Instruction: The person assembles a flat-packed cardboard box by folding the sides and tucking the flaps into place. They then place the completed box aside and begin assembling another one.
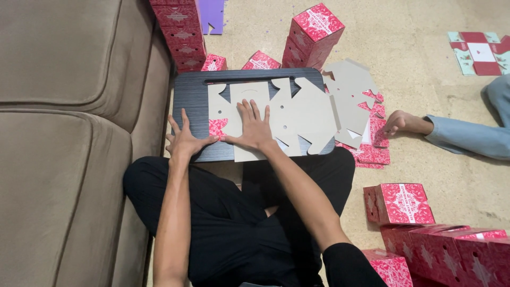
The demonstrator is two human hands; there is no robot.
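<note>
A dark lap board (191,101) carries 1 flat grey cardboard blank (297,117) (printed side down); the floor (414,69) holds red boxes (404,203).

The flat cardboard blank (276,114) is plain grey, its folded flap red-patterned. The lap board (194,98) is dark grey with fine streaks; the assembled boxes (406,203) are red with white ornament

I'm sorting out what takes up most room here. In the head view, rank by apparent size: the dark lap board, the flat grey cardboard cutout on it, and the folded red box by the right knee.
1. dark lap board
2. flat grey cardboard cutout
3. folded red box, though it lies nearer the camera
</note>
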